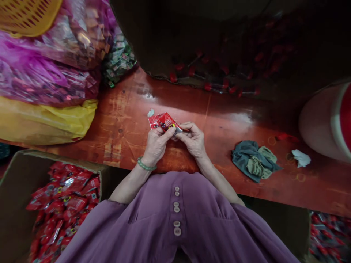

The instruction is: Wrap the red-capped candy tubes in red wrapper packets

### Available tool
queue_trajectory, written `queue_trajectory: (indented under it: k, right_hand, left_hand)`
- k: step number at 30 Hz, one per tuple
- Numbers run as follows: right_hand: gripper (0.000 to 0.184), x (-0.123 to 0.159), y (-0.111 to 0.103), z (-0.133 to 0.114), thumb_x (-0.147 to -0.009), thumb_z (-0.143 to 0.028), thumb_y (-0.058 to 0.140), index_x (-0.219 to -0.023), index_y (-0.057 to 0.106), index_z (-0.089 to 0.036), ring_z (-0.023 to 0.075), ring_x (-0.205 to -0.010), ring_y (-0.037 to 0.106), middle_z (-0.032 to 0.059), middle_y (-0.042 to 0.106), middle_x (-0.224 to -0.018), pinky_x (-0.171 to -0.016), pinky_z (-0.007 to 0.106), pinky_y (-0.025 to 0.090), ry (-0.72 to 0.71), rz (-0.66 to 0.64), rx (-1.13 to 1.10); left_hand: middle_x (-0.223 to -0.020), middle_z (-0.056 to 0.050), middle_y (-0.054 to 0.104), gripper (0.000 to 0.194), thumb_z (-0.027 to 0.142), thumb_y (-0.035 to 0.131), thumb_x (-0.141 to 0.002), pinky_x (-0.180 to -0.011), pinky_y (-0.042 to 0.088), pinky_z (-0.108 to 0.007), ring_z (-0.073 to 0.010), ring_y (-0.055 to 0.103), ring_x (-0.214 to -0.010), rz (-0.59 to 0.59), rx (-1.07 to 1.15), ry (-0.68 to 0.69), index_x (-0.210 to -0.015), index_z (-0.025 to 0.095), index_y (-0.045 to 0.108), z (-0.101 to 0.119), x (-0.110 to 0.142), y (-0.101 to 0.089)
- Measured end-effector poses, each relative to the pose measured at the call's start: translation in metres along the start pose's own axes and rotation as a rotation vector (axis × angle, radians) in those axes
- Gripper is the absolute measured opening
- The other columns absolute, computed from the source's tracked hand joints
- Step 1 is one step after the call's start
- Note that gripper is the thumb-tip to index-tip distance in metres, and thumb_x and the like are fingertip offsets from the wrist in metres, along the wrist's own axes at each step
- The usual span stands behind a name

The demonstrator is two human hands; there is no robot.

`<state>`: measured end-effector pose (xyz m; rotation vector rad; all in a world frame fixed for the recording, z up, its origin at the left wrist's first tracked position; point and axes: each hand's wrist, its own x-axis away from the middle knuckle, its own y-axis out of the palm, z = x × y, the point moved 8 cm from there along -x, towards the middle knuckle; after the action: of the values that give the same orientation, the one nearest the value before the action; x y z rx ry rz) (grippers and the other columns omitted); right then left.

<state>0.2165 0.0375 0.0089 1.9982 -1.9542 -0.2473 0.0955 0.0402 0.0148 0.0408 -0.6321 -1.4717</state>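
Both hands meet above the near edge of a red-brown table point(128, 109). My left hand point(156, 144), a green bead bracelet on its wrist, pinches a small stack of red printed packets point(162, 121) that fan out to the upper left. My right hand point(193, 139) is closed, its fingertips pinching the right end of the same packets. A small pale scrap point(150, 113) lies on the table just beyond the packets.
A cardboard box point(16, 179) of red packets point(61, 204) sits at lower left, another box of packets point(329, 233) at lower right. Pink and yellow plastic bags point(46, 84) pile at left under a yellow basket point(27, 14). A crumpled cloth point(253, 160), white scrap point(301, 157) and pale round container point(323, 120) lie right.
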Motion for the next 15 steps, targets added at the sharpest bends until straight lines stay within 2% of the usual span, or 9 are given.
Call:
queue_trajectory:
  k: [5,10,13,15]
  right_hand:
    - [0.032,0.004,0.008,0.000,-0.070,-0.042,0.084,-0.084,0.063,-0.022,0.0122,-0.087,0.067,-0.0017,0.064,-0.088,-0.079,0.026,0.060,-0.098,0.019,0.062]
    - [0.030,0.009,0.014,0.006,-0.072,-0.040,0.083,-0.082,0.061,-0.023,0.0099,-0.077,0.065,-0.0034,0.062,-0.084,-0.070,0.023,0.058,-0.122,0.009,0.078]
    - [0.030,0.012,0.024,0.008,-0.073,-0.042,0.082,-0.085,0.061,-0.023,0.0104,-0.075,0.065,-0.0025,0.064,-0.088,-0.069,0.024,0.058,-0.081,-0.103,0.101]
    - [0.030,0.016,0.033,0.007,-0.075,-0.042,0.081,-0.090,0.063,-0.023,0.0110,-0.075,0.065,-0.0015,0.066,-0.090,-0.071,0.026,0.057,-0.069,-0.226,0.171]
  left_hand:
    - [-0.074,-0.003,0.075,0.029,0.042,0.086,-0.065,-0.071,0.054,-0.025,-0.0128,0.066,-0.068,0.014,-0.018,0.028,-0.076,0.017,0.077,0.003,0.010,-0.010]
    - [-0.079,-0.004,0.077,0.030,0.043,0.085,-0.067,-0.070,0.055,-0.026,-0.0137,0.067,-0.068,0.022,-0.027,0.006,-0.080,0.017,0.078,-0.004,0.018,-0.018]
    - [-0.086,-0.006,0.078,0.031,0.044,0.082,-0.070,-0.078,0.056,-0.029,-0.0174,0.071,-0.078,0.006,-0.071,0.022,-0.085,0.017,0.078,0.000,0.026,-0.025]
    - [-0.093,-0.007,0.078,0.032,0.044,0.081,-0.073,-0.086,0.057,-0.033,-0.0209,0.072,-0.088,0.013,-0.160,0.027,-0.091,0.017,0.078,0.010,0.038,-0.038]
